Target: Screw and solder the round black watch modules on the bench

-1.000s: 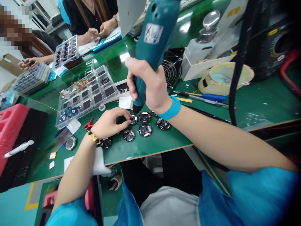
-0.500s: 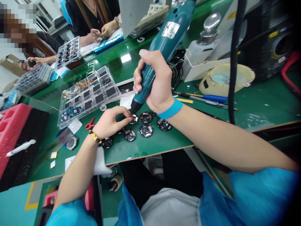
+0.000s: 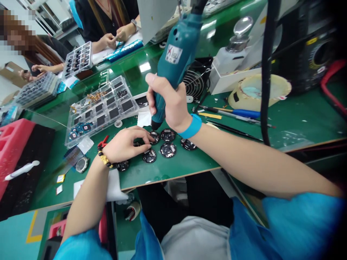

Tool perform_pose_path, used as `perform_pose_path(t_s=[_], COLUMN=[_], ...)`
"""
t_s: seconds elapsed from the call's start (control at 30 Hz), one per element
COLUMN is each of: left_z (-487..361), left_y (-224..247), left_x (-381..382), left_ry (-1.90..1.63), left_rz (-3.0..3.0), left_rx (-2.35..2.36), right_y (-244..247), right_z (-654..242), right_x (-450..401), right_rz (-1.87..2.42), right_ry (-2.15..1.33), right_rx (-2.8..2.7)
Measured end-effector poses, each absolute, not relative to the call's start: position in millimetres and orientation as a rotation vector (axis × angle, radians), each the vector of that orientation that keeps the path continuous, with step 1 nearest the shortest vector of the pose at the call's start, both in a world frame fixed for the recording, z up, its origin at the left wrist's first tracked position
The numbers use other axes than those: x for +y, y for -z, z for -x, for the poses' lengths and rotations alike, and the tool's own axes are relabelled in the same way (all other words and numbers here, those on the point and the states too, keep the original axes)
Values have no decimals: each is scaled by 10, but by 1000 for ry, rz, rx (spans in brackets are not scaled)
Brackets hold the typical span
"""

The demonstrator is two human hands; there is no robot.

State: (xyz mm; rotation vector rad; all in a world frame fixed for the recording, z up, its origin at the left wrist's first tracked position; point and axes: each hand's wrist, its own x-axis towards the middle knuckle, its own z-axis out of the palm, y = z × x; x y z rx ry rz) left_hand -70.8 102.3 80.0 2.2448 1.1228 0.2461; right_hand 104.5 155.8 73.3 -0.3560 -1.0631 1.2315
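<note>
My right hand (image 3: 172, 103) is wrapped round a teal electric screwdriver (image 3: 173, 57), which leans with its black nose pointing down. The nose is just above a round black watch-sized module (image 3: 154, 137); whether the bit touches it is hidden. At that same module, the fingertips of my left hand (image 3: 128, 142) rest on its edge, thumb and forefinger apart. Similar modules lie around it: one to the right (image 3: 168, 135), another in front (image 3: 149, 155), and several more. Part of one is covered by my left hand.
A clear compartment box (image 3: 103, 108) of small parts stands behind my left hand. Red tweezers-like clip (image 3: 103, 141) and a watch case (image 3: 82, 164) lie left. Rightward are a fan (image 3: 194, 85), pens (image 3: 245, 113), a dispenser bottle (image 3: 238, 39) and a hanging black cable (image 3: 267, 72). Co-workers sit opposite.
The screwdriver and my right hand have shifted left, and the tool stands more upright. My left thumb has moved away from the forefinger at the module, slightly toward me.
</note>
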Motion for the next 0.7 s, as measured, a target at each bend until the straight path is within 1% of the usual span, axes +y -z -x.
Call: perform_pose_path(t_s=[0.13, 0.7], left_z=[711, 709], left_y=[-793, -795], left_x=[1033, 1034], left_ry=[-245, -239], left_rz=[-2273, -2282], left_rx=[1112, 1107], right_y=[-702, -718], right_z=[-996, -981], right_x=[1535, 1484], right_rz=[340, 365], right_ry=[-1168, -1179], right_rx=[-1087, -1124])
